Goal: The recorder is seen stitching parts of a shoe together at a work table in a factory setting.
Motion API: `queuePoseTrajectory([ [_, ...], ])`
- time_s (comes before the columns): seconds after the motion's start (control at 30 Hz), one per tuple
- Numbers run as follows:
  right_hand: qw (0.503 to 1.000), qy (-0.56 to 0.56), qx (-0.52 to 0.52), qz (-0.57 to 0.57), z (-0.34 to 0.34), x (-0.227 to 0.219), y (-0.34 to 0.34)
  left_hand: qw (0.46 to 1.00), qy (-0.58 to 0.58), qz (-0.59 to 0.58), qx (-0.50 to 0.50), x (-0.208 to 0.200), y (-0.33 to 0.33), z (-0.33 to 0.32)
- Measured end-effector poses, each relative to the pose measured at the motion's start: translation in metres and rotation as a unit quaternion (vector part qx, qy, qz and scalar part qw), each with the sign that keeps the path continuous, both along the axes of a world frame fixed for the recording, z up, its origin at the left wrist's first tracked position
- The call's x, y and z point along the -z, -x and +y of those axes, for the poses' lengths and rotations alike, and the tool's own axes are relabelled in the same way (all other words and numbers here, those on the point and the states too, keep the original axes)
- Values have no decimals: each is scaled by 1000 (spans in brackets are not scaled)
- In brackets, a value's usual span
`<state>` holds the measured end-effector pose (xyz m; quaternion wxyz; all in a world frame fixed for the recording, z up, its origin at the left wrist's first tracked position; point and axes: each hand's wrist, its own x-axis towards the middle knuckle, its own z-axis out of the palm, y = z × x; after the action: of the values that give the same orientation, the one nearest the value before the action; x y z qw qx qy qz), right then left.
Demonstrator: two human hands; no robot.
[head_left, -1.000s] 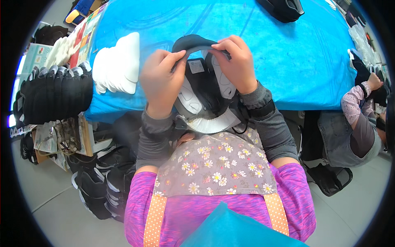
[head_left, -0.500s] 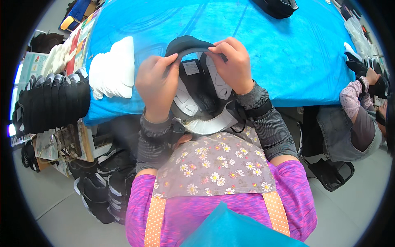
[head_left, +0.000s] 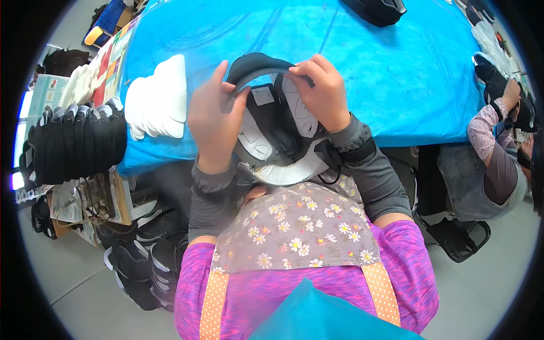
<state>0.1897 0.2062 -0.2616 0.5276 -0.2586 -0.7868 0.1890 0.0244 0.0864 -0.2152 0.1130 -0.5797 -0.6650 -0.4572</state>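
At the left of the frame, a row of black pieces [head_left: 79,141] stood packed together, their far ends lost near the dark lens rim. Right of them, white pieces [head_left: 161,99] overlapped, most showing only an edge. The left hand [head_left: 215,122] was blurred, its index finger pointing up and apart from the thumb; I could not tell whether the thumb was gripping the collar or only touching it. The upper [head_left: 280,124] was in the middle of the frame, between the hands, collar uppermost and white lining showing inside; its lower end sat against the apron [head_left: 300,232]. The right hand [head_left: 323,93] had thumb and forefinger pinched on the collar's right side. A black shoe [head_left: 377,11] was cut off by the top edge. At the far right, a co-worker's hand [head_left: 511,93] was at a black item, too small and bent to make out.

More black uppers [head_left: 133,266] lay at lower left, over a grey floor [head_left: 73,292]. Blue cloth [head_left: 408,85] covered the table, creased and faintly marked. A black chair [head_left: 456,241] stood at lower right.
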Motion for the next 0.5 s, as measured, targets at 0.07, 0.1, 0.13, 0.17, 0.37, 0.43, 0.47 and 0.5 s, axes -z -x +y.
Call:
queuePoseTrajectory([
  [0.07, 1000, 0, 2, 2, -1, 0, -1, 1000, 0, 8, 10, 0, -1, -5],
  [0.1, 1000, -12, 4, -16, 1, 0, -3, 1000, -7, 1, -2, 5, 1, -6],
  [0.13, 999, -25, 4, -32, 1, 0, -3, 1000, -15, -6, -16, 10, 4, -8],
  [0.17, 999, -25, 2, -32, -1, -1, -2, 1000, -15, -5, -18, 14, 10, -10],
  [0.37, 1000, -2, 6, -4, -9, 2, 0, 996, -29, 81, 20, 23, 21, -15],
  [0.43, 1000, -3, 7, -1, -11, 1, 0, 996, -71, 58, 7, 25, 19, -13],
  [0.47, 1000, -4, 7, -1, -12, 1, -1, 996, -71, 58, 7, 26, 18, -13],
  [0.5, 1000, -3, 14, -2, -13, 1, -2, 997, -65, 45, 5, 27, 17, -13],
])
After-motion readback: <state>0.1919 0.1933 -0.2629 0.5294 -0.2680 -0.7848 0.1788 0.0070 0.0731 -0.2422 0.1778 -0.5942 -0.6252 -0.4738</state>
